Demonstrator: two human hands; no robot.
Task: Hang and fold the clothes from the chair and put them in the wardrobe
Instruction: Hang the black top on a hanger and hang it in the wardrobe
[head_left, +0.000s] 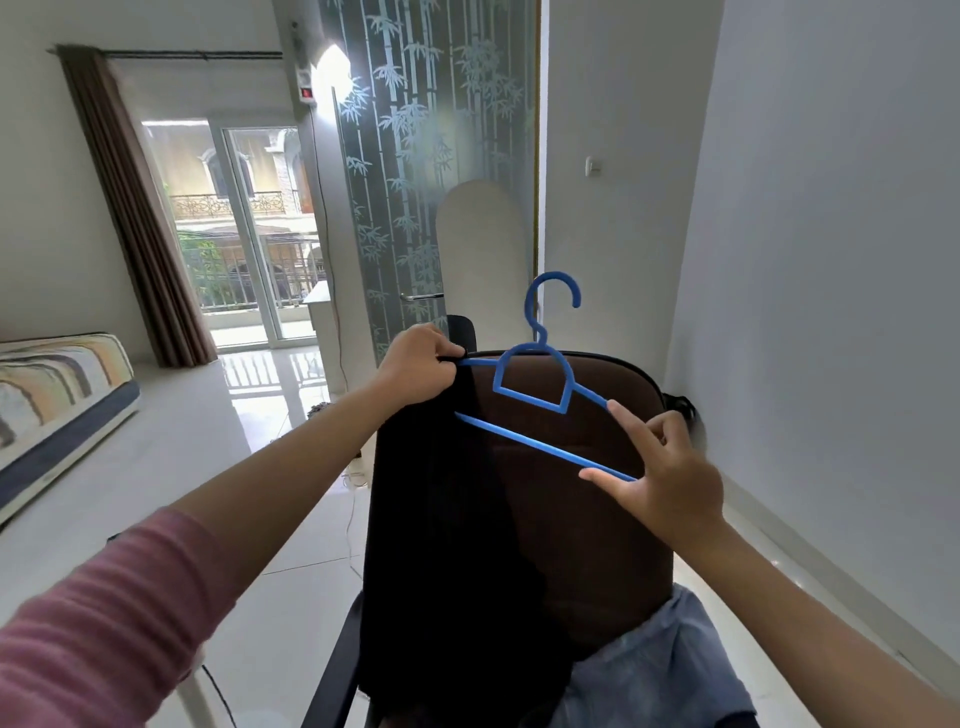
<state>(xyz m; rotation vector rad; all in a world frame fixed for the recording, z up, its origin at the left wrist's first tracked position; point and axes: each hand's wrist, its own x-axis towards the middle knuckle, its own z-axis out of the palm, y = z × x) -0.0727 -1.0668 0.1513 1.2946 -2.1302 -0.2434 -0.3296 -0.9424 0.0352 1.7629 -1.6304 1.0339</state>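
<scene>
A blue plastic hanger (535, 387) is held up in front of the brown chair back (587, 467). A black garment (441, 545) hangs down from the hanger's left end, over the chair's left side. My left hand (418, 371) grips the top of the black garment at the hanger's left arm. My right hand (667, 467) holds the hanger's right end, fingers round the lower bar and the sloping arm. A light blue garment (654, 670) lies on the chair seat at the lower right.
A frosted glass door (441, 156) with a bamboo pattern stands behind the chair, and an ironing board (480, 249) leans there. A striped mattress (57, 395) lies on the floor at left. A white wall (831, 260) runs close along the right. Cables trail on the tiles.
</scene>
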